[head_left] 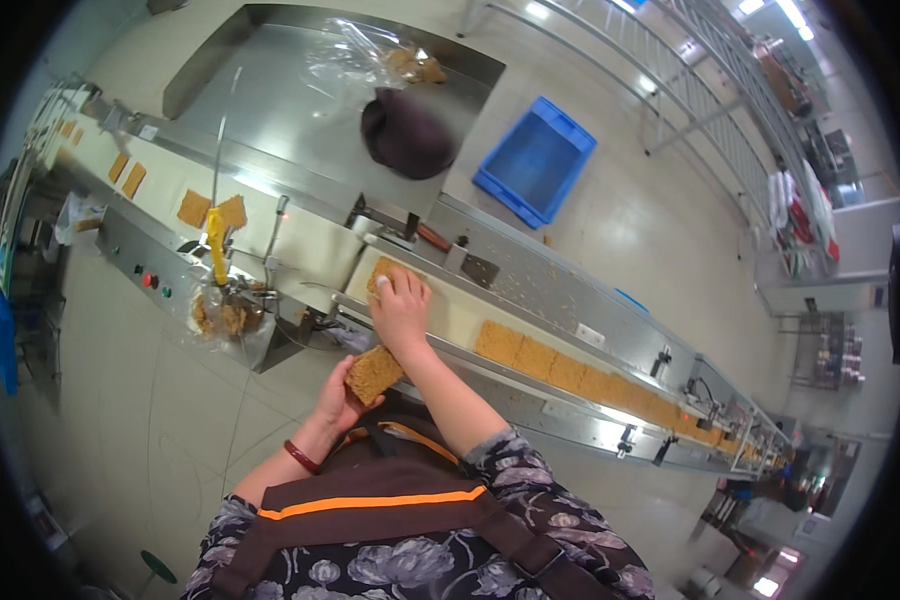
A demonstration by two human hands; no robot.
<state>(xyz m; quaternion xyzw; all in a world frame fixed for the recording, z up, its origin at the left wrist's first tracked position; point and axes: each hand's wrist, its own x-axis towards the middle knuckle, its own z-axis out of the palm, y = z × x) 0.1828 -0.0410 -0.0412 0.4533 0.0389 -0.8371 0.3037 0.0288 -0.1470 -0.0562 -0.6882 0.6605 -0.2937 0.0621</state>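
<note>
My left hand (336,408), a red band at its wrist, is closed around a thick golden-brown slab of crumbly pressed snack (375,375) just in front of my apron. Whether it is one block or stacked pieces I cannot tell. Over the white conveyor belt (440,305), my right hand (403,312) has its fingers bent down onto another snack slab (381,270), partly covered by the hand. Something white sits on one fingertip. To the right, a row of similar slabs (530,355) lies end to end along the belt.
A yellow-handled part (216,240) stands over slabs on the left belt. Clear bags of brown pieces (232,312) hang beside the machine. A scraper (478,268) lies on the far rail. Beyond are a steel table (270,90), a dark cap (407,132) and a blue crate (537,160).
</note>
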